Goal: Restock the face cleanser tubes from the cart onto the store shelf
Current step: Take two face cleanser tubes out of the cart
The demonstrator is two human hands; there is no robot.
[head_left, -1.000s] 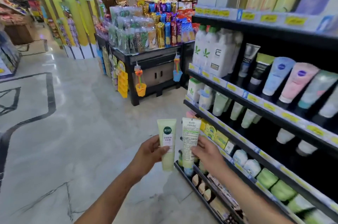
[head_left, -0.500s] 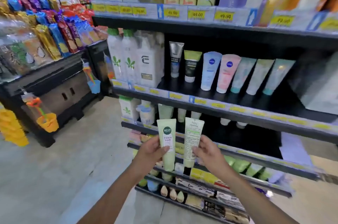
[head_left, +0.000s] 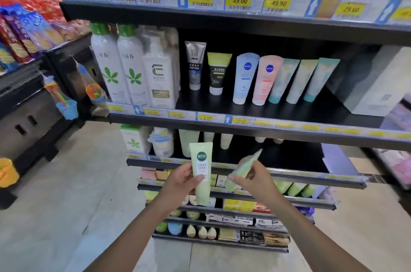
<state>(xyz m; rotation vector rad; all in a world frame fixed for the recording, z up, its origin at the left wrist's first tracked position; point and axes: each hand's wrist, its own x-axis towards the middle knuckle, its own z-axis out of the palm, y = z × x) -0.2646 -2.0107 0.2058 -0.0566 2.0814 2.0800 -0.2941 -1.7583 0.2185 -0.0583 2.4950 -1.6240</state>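
Note:
My left hand [head_left: 181, 179] grips a pale green face cleanser tube [head_left: 201, 171] upright, label facing me, cap down. My right hand [head_left: 255, 176] pinches a second pale green tube [head_left: 243, 168], which tilts up and to the right toward the shelf. Both tubes hang in front of the third shelf [head_left: 289, 174], where a few similar pale tubes [head_left: 189, 142] stand at the back left. No cart is in view.
The shelf above [head_left: 266, 120] carries tall white bottles [head_left: 115, 65] and a row of upright tubes [head_left: 244, 78]. Boxes fill the top shelf. Lower shelves hold small products. A black snack display [head_left: 33, 102] stands to the left, with bare floor between.
I have moved closer to the shelf. The right hand's tube has tipped from upright to slanted toward the shelf. The left hand's tube stays upright.

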